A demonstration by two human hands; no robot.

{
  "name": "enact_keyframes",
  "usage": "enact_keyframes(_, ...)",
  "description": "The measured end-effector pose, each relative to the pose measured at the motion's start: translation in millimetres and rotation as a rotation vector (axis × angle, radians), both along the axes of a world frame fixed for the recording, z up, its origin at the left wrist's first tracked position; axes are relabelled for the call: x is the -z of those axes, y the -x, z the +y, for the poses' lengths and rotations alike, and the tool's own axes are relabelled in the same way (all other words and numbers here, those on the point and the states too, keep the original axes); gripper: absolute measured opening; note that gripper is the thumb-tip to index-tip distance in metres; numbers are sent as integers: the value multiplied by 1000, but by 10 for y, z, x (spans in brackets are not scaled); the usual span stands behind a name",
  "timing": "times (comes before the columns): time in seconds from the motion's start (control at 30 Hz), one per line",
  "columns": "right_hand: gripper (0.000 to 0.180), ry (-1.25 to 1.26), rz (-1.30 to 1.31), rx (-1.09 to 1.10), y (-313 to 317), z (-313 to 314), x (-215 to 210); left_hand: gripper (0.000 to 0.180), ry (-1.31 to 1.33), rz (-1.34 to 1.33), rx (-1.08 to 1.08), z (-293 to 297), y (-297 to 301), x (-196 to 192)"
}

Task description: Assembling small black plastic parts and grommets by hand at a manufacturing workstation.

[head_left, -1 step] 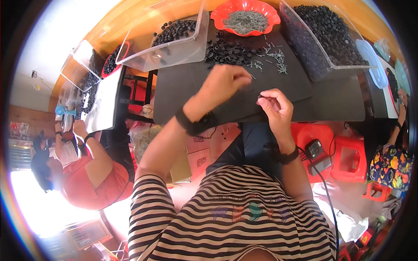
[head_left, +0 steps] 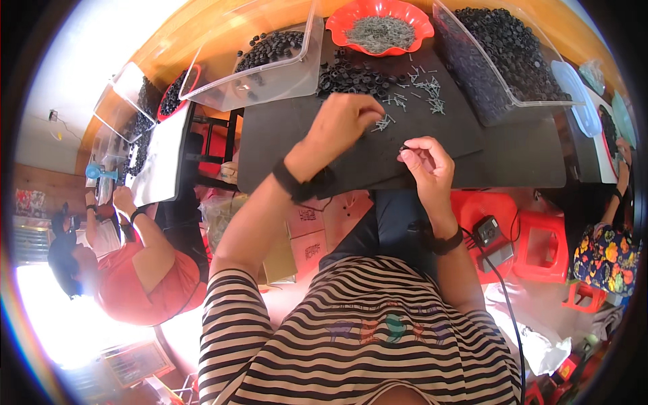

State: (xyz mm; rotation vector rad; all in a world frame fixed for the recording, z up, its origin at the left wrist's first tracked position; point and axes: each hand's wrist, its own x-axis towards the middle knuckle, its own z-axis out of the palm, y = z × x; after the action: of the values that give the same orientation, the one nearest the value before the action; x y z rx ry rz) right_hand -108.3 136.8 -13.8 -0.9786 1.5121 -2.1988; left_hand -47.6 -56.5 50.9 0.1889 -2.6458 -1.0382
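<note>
My left hand (head_left: 343,123) hovers over the dark table board (head_left: 290,148), fingers curled and pressed together. Whatever they may hold is hidden behind the hand. Just past its fingertips lie a few loose grey screws (head_left: 383,123). Lower and to the right, my right hand (head_left: 432,162) pinches a small black plastic part (head_left: 404,148) between thumb and forefinger. Beyond the hands, a heap of black ring-like parts (head_left: 351,77) spreads on the board, and more grey screws (head_left: 432,94) lie scattered to its right.
A red scalloped bowl (head_left: 333,25) of screws stands at the back. Clear bins with black parts flank it, one on the left (head_left: 283,91) and one on the right (head_left: 486,111). Red stools (head_left: 540,246) stand below right. Co-workers sit left (head_left: 148,277) and right (head_left: 604,256).
My left hand has shifted slightly up and to the left, uncovering the few screws by its fingertips. My right hand stays nearly still with the black part.
</note>
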Motion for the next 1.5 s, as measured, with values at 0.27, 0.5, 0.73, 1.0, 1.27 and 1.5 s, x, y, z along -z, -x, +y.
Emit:
enact_keyframes(0.27,12,93,-93,-45,51,15,-46,13,392,13,33,-100,224,242)
enact_keyframes(0.5,15,131,-183,-81,53,27,-55,15,249,119,-31,-79,65,15)
enact_keyframes(0.73,18,106,-185,-131,-1,-14,-71,13,-624,45,-93,297,-356,-70)
enact_keyframes(1.0,13,141,-230,-64,20,-41,20,12,-915,163,-140,450,-475,338)
enact_keyframes(1.27,11,160,-301,-101,-75,-69,-57,9,-993,304,-167,546,-394,261)
enact_keyframes(1.5,11,109,-342,-117,-29,-38,-72,9,-1007,271,-187,592,-433,228)
